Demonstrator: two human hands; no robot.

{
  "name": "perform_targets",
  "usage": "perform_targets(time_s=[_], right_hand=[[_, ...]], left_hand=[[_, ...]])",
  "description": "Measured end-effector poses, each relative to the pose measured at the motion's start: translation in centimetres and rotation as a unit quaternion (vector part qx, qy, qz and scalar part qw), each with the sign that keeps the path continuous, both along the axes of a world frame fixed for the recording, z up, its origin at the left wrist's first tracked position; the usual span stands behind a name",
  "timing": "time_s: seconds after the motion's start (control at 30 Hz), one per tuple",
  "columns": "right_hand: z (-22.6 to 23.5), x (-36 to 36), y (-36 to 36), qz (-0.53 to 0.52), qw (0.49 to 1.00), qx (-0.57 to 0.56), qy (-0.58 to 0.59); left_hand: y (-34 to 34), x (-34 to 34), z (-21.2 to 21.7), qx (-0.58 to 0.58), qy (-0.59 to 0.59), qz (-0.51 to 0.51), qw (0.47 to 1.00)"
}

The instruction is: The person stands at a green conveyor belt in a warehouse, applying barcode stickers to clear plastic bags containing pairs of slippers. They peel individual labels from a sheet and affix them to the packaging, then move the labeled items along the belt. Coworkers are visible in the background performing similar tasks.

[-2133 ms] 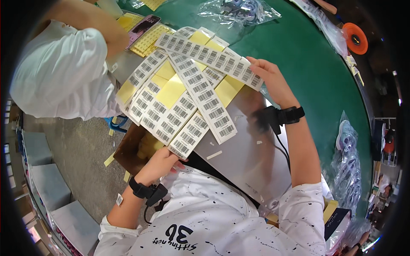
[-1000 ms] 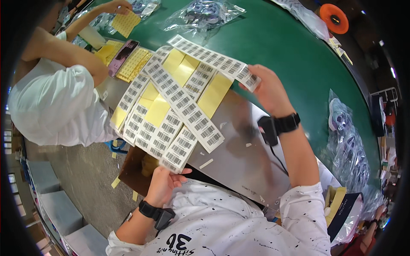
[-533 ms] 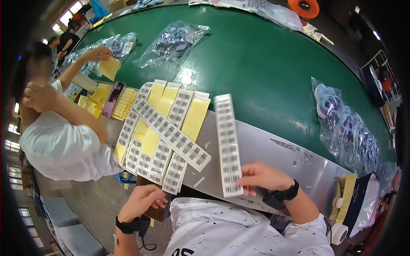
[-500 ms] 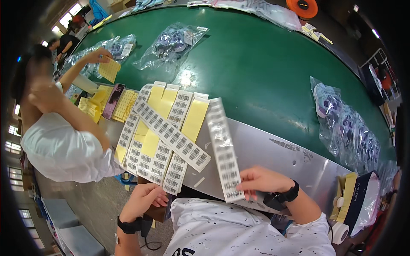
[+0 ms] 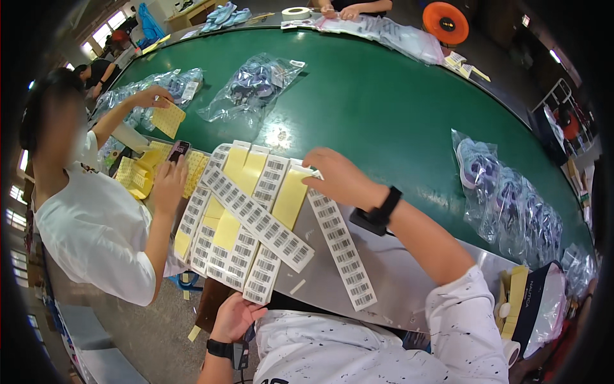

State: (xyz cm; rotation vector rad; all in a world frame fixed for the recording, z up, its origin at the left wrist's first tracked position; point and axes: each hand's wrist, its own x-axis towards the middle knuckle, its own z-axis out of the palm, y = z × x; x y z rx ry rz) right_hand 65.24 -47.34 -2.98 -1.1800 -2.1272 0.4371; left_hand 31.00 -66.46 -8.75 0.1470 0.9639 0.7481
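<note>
Holding a whole fan of barcode label sheets [image 5: 246, 221] in the lower middle of the frame, the left hand [image 5: 235, 315] grips the bunch from underneath at its bottom edge, fingers curled up around the bottom end. The sheets are long white strips with rows of small black barcode stickers, and several have pale yellow backing showing where stickers are peeled off. One strip lies diagonally across the top of the fan.

The right hand [image 5: 338, 180], centre frame, has its fingers bent down over the top end of a single label strip [image 5: 339, 246], pinching it against the upper edge of the fan. That strip runs down toward the lower right, over the grey metal table edge [image 5: 409, 281]. A black watch sits on that wrist.

Containers-wise it's all clear plastic bags on the green table [image 5: 384, 109]: one bag of purple-blue shoes [image 5: 252, 86] upper middle, another shoe bag [image 5: 511, 198] at the right, and one more bag [image 5: 157, 86] upper left by a co-worker.

That co-worker in a white shirt [image 5: 96, 237] at the left has a hand on more yellow sheets [image 5: 157, 169] and holds another yellow sheet [image 5: 167, 119] up. An orange reel [image 5: 446, 22] sits at the top edge.
</note>
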Motion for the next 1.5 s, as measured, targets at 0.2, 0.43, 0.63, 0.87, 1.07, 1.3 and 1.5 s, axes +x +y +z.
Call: perform_targets(time_s=[0.2, 0.43, 0.63, 0.87, 1.07, 1.3, 1.5], right_hand=[[0.1, -2.7, 3.3, -0.081, 0.959, -0.176, -0.207], [-1.3, -3.9, 4.0, -0.086, 0.943, -0.227, -0.229], [-1.4, -4.1, 3.5, -0.002, 0.956, -0.294, -0.01], [-0.5, -4.7, 4.2, 0.048, 0.906, -0.417, 0.054], [-0.4, -4.9, 5.5, 0.052, 0.905, -0.419, 0.052], [-1.3, -4.8, 6.1, 0.028, 0.915, -0.398, 0.058], [-2.6, -4.2, 6.2, 0.02, 0.93, -0.366, 0.037]], left_hand=[[-0.6, -0.1, -1.8, -0.035, -0.184, 0.057, 0.981], [-1.2, 0.5, -2.4, -0.037, -0.247, 0.066, 0.966], [-0.3, 1.1, -1.9, -0.01, -0.259, 0.018, 0.966], [-1.2, 1.0, -2.7, -0.063, -0.367, 0.039, 0.927], [-1.1, 0.9, -2.2, -0.11, -0.363, 0.054, 0.924], [-0.8, 0.7, -1.9, -0.126, -0.35, 0.057, 0.927], [-1.0, 0.6, -1.9, -0.11, -0.357, 0.065, 0.925]])
